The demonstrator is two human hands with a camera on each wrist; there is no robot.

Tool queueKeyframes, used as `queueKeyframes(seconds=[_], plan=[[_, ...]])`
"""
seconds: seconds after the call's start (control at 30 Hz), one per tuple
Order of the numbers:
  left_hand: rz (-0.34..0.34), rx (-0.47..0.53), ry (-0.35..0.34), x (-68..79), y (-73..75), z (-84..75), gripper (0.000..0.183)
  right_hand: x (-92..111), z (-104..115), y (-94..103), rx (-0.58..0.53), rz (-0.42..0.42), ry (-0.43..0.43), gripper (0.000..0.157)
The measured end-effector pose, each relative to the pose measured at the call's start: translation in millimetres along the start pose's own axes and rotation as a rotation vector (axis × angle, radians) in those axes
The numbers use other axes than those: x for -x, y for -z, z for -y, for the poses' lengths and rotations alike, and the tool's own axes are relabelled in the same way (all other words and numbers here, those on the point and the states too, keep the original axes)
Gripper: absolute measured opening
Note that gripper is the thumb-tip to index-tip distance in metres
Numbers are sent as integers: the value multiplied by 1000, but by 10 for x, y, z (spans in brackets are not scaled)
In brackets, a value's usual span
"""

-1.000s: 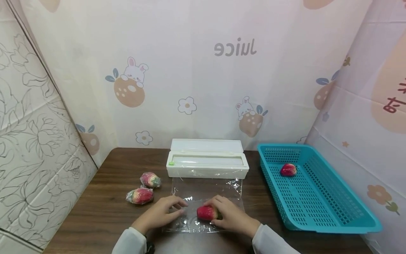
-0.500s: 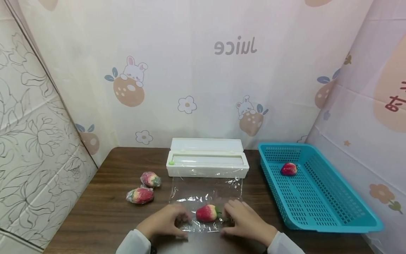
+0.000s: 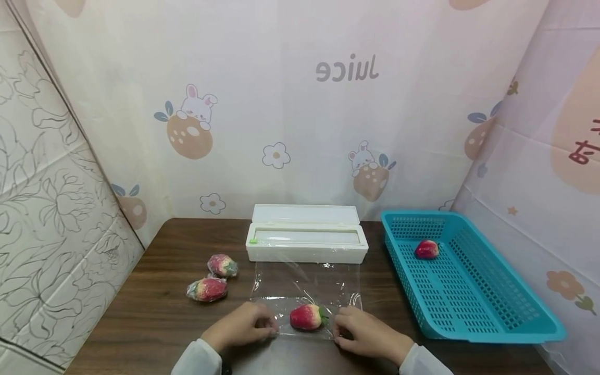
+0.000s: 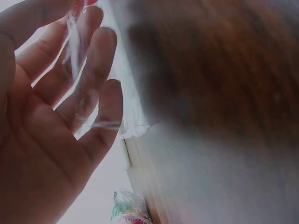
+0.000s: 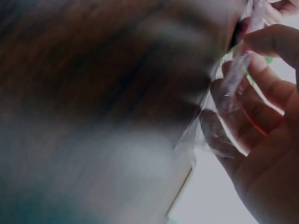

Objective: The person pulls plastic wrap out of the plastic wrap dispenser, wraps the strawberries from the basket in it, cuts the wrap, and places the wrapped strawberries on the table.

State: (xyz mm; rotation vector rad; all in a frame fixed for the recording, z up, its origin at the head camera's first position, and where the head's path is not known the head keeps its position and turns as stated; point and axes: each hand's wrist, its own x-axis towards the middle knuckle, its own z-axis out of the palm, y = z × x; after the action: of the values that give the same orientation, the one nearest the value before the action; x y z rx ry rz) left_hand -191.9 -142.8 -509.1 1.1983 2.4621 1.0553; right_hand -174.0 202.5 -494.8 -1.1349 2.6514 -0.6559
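Observation:
A red strawberry with a pale yellow top and green stem lies on clear cling film drawn out toward me from a white dispenser box. At the near left corner of the film, my left hand pinches its edge. My right hand pinches the near right corner between thumb and fingers. In the right wrist view a gathered strip of cling film runs past the fingertips; the left wrist view shows film across the fingers.
Two film-wrapped strawberries lie on the dark wooden table at left. A blue-green plastic basket stands at right, holding one bare strawberry. Behind the table hangs a patterned curtain.
My right hand has let go of the strawberry and moved right to the film's corner. Both hands have gone from loosely spread to pinching the near film edge. The strawberry stays on the film.

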Motion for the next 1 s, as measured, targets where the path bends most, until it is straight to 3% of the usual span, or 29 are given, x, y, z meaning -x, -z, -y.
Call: queueKeyframes(seconds=[0.2, 0.4, 0.53, 0.7, 1.0], plan=[[-13, 125, 25, -5, 44, -9, 6, 8, -38, 0, -103, -53, 28, 13], [-50, 84, 10, -36, 69, -15, 6, -19, -53, -25, -99, -134, 28, 21], [-36, 117, 58, -68, 55, -27, 9, -55, -66, -37, -163, -146, 53, 28], [-19, 164, 129, -120, 18, -49, 10, -101, -93, -38, -264, -124, 90, 20], [-45, 216, 160, -167, -22, -32, 10, -146, -95, -17, -400, -139, -42, 11]])
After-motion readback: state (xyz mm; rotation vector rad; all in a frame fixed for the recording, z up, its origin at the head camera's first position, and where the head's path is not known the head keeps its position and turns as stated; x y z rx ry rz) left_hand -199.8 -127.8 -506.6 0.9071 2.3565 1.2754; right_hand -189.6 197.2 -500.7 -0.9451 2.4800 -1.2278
